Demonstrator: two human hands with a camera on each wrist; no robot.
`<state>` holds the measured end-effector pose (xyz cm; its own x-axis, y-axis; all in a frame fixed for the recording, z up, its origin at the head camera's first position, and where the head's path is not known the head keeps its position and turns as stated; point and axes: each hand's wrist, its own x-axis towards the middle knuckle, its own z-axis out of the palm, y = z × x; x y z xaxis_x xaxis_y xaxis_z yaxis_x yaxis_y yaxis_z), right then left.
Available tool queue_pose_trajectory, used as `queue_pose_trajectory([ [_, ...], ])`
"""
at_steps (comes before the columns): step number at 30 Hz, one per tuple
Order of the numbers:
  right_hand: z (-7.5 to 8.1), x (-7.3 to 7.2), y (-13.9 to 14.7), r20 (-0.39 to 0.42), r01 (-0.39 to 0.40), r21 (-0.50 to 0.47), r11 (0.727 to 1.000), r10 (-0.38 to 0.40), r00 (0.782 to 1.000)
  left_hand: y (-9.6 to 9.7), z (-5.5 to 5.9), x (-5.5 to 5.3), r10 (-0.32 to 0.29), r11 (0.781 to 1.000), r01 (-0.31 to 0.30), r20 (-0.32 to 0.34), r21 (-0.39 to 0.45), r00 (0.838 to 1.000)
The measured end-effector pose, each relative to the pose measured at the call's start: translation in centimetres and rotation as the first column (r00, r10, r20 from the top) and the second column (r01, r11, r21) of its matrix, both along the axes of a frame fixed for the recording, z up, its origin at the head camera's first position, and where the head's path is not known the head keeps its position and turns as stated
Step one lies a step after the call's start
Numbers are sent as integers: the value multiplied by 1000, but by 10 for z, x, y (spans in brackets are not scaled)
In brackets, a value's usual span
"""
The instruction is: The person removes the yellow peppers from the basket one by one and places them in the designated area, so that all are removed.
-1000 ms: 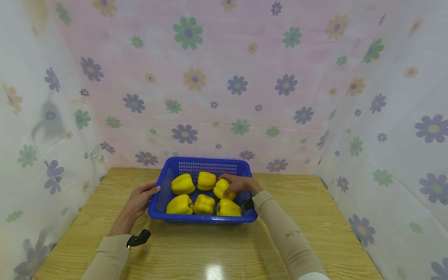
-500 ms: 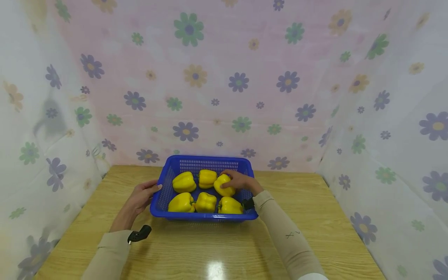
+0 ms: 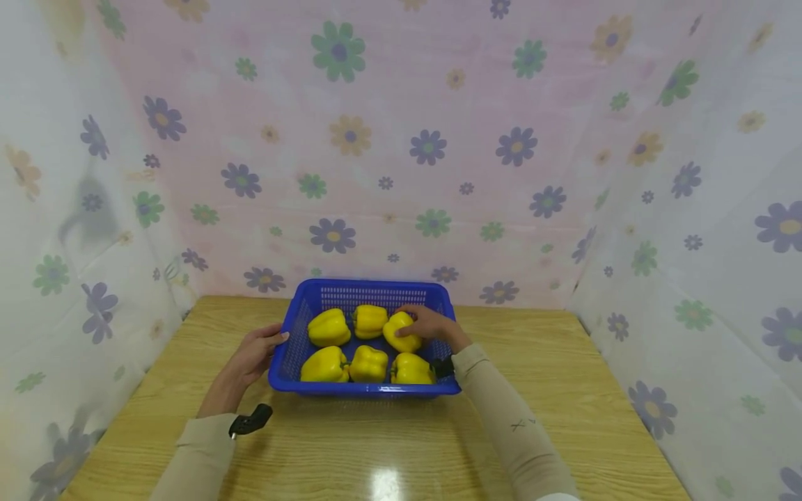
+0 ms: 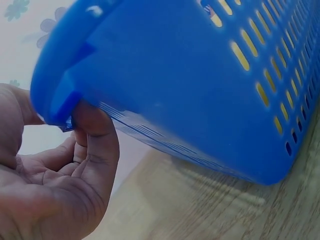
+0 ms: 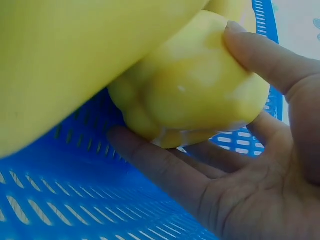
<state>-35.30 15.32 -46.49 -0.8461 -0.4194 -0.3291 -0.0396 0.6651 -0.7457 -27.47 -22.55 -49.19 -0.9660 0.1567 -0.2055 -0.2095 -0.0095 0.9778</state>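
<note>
A blue plastic basket (image 3: 370, 390) with slotted walls holds several yellow bell peppers in two rows. My left hand (image 3: 252, 356) grips its left rim, thumb on top and fingers curled beneath, as the left wrist view shows up close. Inside the basket, at the right end of the back row, my right hand (image 3: 434, 324) holds a yellow bell pepper (image 5: 195, 85) between thumb and fingers. In front of it lies another bell pepper (image 3: 412, 369), which looms large in the right wrist view. The middle pepper (image 3: 368, 364) and left pepper (image 3: 324, 364) complete the front row.
The basket stands on a wood-grain table (image 3: 388, 445), near its back edge. Flower-printed cloth (image 3: 388, 160) hangs behind the table and along both sides. Each wrist wears a small black camera, such as the left camera (image 3: 250, 421).
The bell pepper in my right hand has turned and shifted slightly, and the thumb has moved with it. My left hand stays on the rim. The head view has tilted a little.
</note>
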Motion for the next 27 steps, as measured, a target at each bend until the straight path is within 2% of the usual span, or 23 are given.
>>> queue_pose_trajectory([
  [7, -1, 2, -2, 10, 7, 19, 1000, -8, 1000, -2, -1, 2, -21, 1000, 21, -16, -4, 1000],
  [19, -2, 0, 1, 95, 20, -45, 999, -16, 995, -1, -3, 1, -41, 999, 42, -38, 34, 998],
  [27, -1, -3, 1, 135, 60, -113, 992, -45, 990, 3, 1, 3, -55, 996, 59, -59, 66, 997],
])
